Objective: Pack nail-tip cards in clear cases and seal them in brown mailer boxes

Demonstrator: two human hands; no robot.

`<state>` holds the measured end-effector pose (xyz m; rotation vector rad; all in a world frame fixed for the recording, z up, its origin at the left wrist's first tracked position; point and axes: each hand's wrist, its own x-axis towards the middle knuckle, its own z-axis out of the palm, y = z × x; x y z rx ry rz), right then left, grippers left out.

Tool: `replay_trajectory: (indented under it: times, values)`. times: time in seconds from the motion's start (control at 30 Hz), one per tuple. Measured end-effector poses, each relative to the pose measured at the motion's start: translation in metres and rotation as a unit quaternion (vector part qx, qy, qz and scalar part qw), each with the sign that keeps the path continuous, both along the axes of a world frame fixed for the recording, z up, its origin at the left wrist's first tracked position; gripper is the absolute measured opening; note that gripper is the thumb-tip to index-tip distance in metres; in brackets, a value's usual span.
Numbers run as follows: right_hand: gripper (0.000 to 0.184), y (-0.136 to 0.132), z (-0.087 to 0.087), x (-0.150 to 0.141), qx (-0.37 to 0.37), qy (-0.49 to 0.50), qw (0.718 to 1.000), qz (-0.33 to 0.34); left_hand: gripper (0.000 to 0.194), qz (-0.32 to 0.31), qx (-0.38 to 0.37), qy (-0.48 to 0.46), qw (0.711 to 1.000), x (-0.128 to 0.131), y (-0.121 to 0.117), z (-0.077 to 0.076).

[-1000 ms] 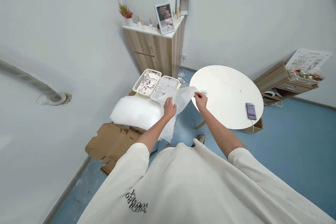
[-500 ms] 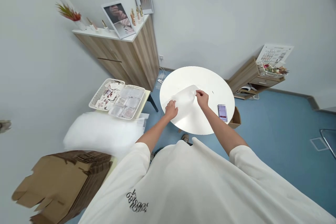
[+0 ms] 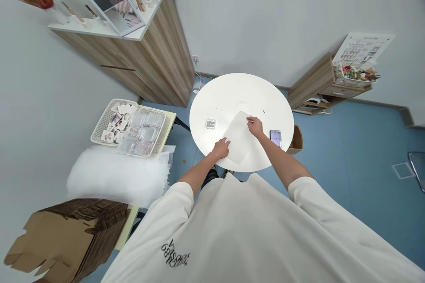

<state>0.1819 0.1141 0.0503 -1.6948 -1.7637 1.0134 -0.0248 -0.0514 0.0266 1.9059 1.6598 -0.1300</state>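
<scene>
A white foam sheet (image 3: 239, 139) lies flat on the round white table (image 3: 232, 93). My left hand (image 3: 222, 148) rests on the sheet's near left corner, fingers down on it. My right hand (image 3: 255, 126) pinches the sheet's far right edge. A small clear packet (image 3: 210, 124) lies on the table to the left of the sheet. A phone (image 3: 275, 137) lies to the right of my right hand, near the table's edge.
Two white trays of small packets (image 3: 133, 128) sit on a side table at left, above a stack of white foam sheets (image 3: 116, 177). Flat cardboard boxes (image 3: 66, 234) are at the lower left. Wooden cabinets (image 3: 142, 57) stand behind; a low shelf (image 3: 318, 86) at right.
I turned from the side table to the round table and brought the foam sheet over; it now lies flat on the tabletop. The small packet now lies on the table.
</scene>
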Motion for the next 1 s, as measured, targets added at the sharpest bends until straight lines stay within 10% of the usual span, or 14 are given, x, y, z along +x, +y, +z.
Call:
replay_trajectory:
  times: [0.3, 0.43, 0.63, 1.0]
  values:
    - [0.036, 0.009, -0.021, -0.018, 0.056, -0.060, 0.993, 0.080, 0.048, -0.082, -0.011, 0.009, 0.997, 0.003, 0.011, -0.032]
    - [0.037, -0.021, -0.031, -0.009, 0.074, -0.137, 0.985, 0.070, 0.054, -0.093, -0.020, 0.022, 0.995, -0.003, 0.012, -0.044]
    - [0.041, -0.092, -0.049, -0.001, -0.009, -0.204, 0.951, 0.232, 0.076, -0.103, -0.032, 0.039, 0.993, -0.011, 0.020, -0.057]
    - [0.059, -0.109, -0.061, -0.014, -0.101, -0.306, 0.902, 0.286, 0.078, -0.101, -0.020, -0.001, 0.995, -0.025, 0.073, -0.048]
